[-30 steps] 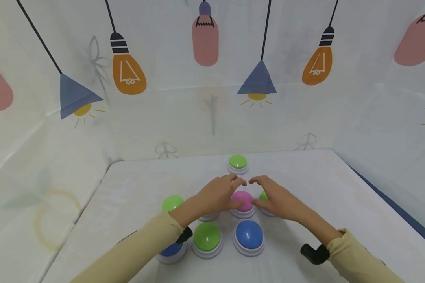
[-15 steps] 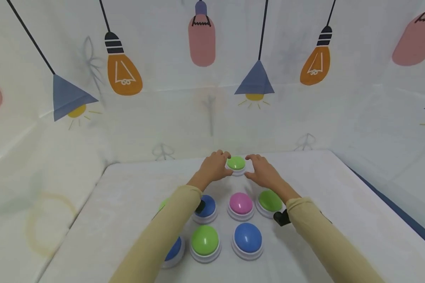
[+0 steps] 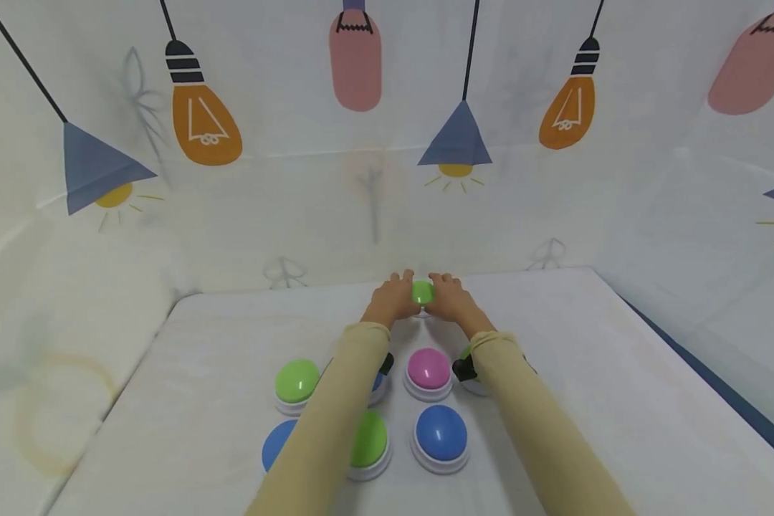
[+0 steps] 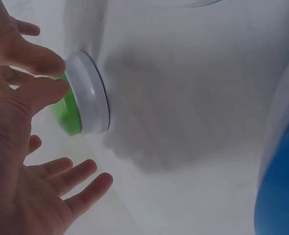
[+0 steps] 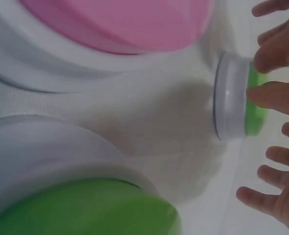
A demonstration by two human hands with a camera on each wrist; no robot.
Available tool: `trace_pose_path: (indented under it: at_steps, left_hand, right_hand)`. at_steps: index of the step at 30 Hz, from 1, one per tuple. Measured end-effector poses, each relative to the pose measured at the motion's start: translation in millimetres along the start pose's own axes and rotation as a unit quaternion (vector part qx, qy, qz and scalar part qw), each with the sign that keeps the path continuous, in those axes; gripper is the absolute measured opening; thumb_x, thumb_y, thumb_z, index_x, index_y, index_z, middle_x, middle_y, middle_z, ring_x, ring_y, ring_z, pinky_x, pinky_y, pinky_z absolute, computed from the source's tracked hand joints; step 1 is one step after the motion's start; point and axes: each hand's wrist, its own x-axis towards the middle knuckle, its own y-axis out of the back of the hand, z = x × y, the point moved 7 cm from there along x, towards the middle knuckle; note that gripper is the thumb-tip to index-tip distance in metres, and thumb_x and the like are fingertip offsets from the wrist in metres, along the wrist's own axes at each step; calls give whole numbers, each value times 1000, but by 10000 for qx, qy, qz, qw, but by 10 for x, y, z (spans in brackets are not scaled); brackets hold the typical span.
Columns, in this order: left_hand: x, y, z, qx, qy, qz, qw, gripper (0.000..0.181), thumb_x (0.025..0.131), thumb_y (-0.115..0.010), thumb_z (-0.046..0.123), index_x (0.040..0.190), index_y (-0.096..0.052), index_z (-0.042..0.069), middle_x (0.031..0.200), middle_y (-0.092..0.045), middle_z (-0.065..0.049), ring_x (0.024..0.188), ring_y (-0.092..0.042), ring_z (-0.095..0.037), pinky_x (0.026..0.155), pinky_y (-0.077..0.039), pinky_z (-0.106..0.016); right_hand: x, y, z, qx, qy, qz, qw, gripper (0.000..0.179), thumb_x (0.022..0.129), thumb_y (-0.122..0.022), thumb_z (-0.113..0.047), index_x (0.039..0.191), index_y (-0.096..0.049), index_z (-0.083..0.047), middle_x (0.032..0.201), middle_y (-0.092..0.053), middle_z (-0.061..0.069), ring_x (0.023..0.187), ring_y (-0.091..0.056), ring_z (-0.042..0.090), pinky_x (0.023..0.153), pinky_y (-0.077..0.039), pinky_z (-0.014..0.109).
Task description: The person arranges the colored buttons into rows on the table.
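Observation:
A push button with a green dome [image 3: 423, 292] and white base stands near the table's far edge. My left hand [image 3: 392, 299] is at its left side and my right hand [image 3: 452, 299] at its right. Seen in the left wrist view, the left hand [image 4: 32, 161] has its fingers spread and its thumb over the green dome [image 4: 68, 116]. From the right wrist, the right hand [image 5: 281, 196] also has spread fingers, with its thumb across the dome [image 5: 255, 122]. Whether either thumb presses it cannot be told.
Nearer on the white table [image 3: 219, 358] stand a pink button [image 3: 428, 369], a blue button [image 3: 441, 433] and a green button [image 3: 297, 381]. My sleeves partly cover another green button [image 3: 369, 441] and a blue one [image 3: 277, 441]. A cloth wall [image 3: 284, 208] with printed lamps rises behind.
Both hands have moved forward from around the pink button to the far green button. They have drawn closer together on either side of it. The head view has shifted slightly.

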Motion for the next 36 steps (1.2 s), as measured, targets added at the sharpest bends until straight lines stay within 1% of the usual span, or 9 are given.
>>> trace_pose_path:
  at_steps: [4, 7, 10, 13, 17, 20, 25, 31, 36]
  left_hand:
    - [3, -62, 17, -207, -29, -226, 9995, 76, 91, -69, 31, 153, -30, 6, 143, -50, -21, 127, -53, -35, 101, -48, -48]
    - [9, -106, 14, -202, -24, -313, 9993, 71, 93, -68, 30, 150, -34, 6, 135, -58, -19, 120, -59, -34, 97, -51, -46]
    - [19, -125, 0, -36, -69, -201, 9998, 64, 94, -66, 29, 147, -39, 6, 123, -64, -18, 109, -64, -32, 90, -54, -42]
    - [40, -129, 0, 103, -134, -10, 9999, 56, 95, -64, 29, 142, -44, 6, 117, -67, -17, 103, -66, -30, 85, -56, -40]
    - [66, -128, -8, 37, -79, 177, 9998, 44, 97, -59, 26, 136, -50, 6, 111, -67, -17, 99, -67, -30, 83, -56, -41]
    - [81, -126, -15, -38, -43, 213, 9998, 41, 98, -57, 22, 135, -51, 6, 111, -68, -17, 99, -67, -31, 83, -56, -41]
    - [93, -106, 12, -47, -105, 214, 9997, 44, 95, -61, 16, 136, -51, 6, 113, -68, -14, 100, -67, -29, 84, -56, -39]
    - [99, -97, 35, -299, -314, 332, 9985, 43, 94, -61, 10, 136, -54, 5, 121, -67, -13, 106, -65, -30, 93, -53, -39]
    - [80, -80, 31, -440, -293, 395, 9978, 45, 94, -59, 10, 139, -54, 7, 129, -64, -12, 113, -63, -31, 97, -51, -41]
  right_hand:
    - [1, -98, -60, -33, 124, -204, 9997, 71, 92, -66, -20, 150, -31, 2, 144, -41, 31, 129, -46, 46, 103, -43, 58]
    - [-21, -142, -105, -12, 167, -302, 9994, 68, 94, -62, -20, 150, -31, 3, 142, -42, 33, 127, -48, 47, 102, -44, 58]
    - [-33, -154, -137, -19, 144, -272, 9995, 62, 96, -56, -18, 149, -31, 4, 139, -44, 33, 125, -50, 46, 101, -45, 57]
    - [-21, -143, -139, 4, 96, -225, 9997, 58, 98, -53, -16, 148, -32, 3, 137, -47, 33, 123, -52, 45, 101, -45, 56]
    - [12, -118, -136, 79, 139, -218, 9996, 54, 98, -52, -14, 146, -34, 3, 135, -49, 33, 121, -54, 46, 101, -45, 56]
    - [35, -111, -126, 112, 198, -227, 9995, 53, 98, -52, -14, 145, -35, 4, 135, -48, 33, 121, -53, 45, 102, -45, 56]
    - [34, -80, -91, 152, 279, -209, 9993, 52, 99, -53, -16, 144, -37, 4, 136, -49, 32, 122, -53, 45, 103, -44, 56]
    - [13, -47, -50, 147, 481, -100, 9987, 47, 99, -54, -16, 140, -41, 4, 132, -52, 32, 121, -54, 44, 102, -45, 54]
    - [-51, -24, -31, 426, 653, 25, 9969, 49, 98, -56, -14, 140, -41, 6, 132, -50, 34, 121, -53, 46, 105, -43, 55]
